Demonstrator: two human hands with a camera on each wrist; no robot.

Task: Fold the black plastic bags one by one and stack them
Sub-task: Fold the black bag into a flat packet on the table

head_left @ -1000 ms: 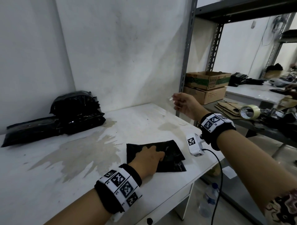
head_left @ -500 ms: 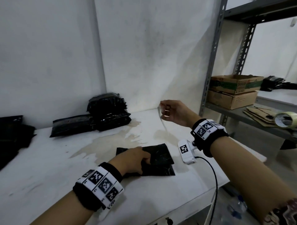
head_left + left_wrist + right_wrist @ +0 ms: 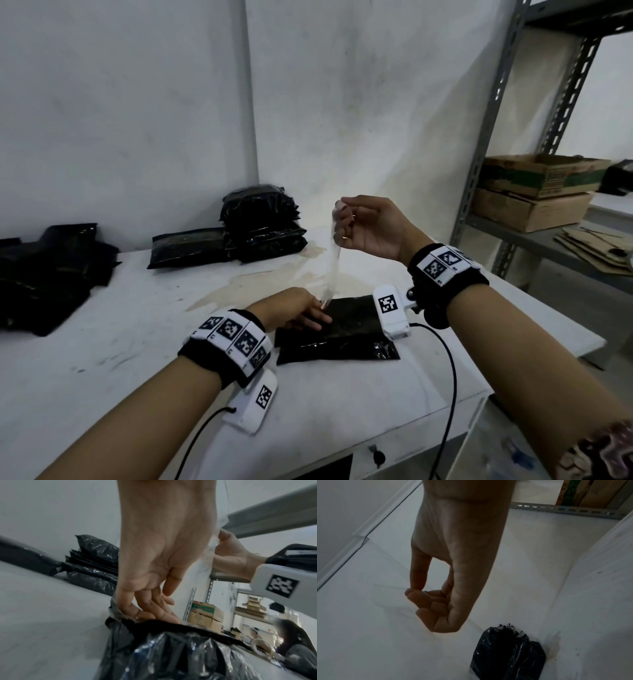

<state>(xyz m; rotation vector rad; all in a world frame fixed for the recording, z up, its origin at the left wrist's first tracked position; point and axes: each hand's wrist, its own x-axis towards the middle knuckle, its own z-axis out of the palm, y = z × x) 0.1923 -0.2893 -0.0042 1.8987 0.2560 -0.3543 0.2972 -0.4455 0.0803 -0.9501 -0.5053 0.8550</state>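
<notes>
Head view shows our right hand [image 3: 368,226] has swung in from the shelf side and now pinches a clear strip of tape [image 3: 331,263] taut above the folded black bag [image 3: 337,334] on the bench [image 3: 102,342]. Our left hand [image 3: 294,313] still pins the bag, fingers pressing the strip's lower end; we judge the fold is about to be sealed. Finished bags [image 3: 262,224] sit stacked by the wall. Where the transparent tape ends is hard to make out.

A stained white table [image 3: 102,359] is standing against scuffed white walls [image 3: 342,102] — grey metal shelving [image 3: 486,144] is rising past its right edge.
</notes>
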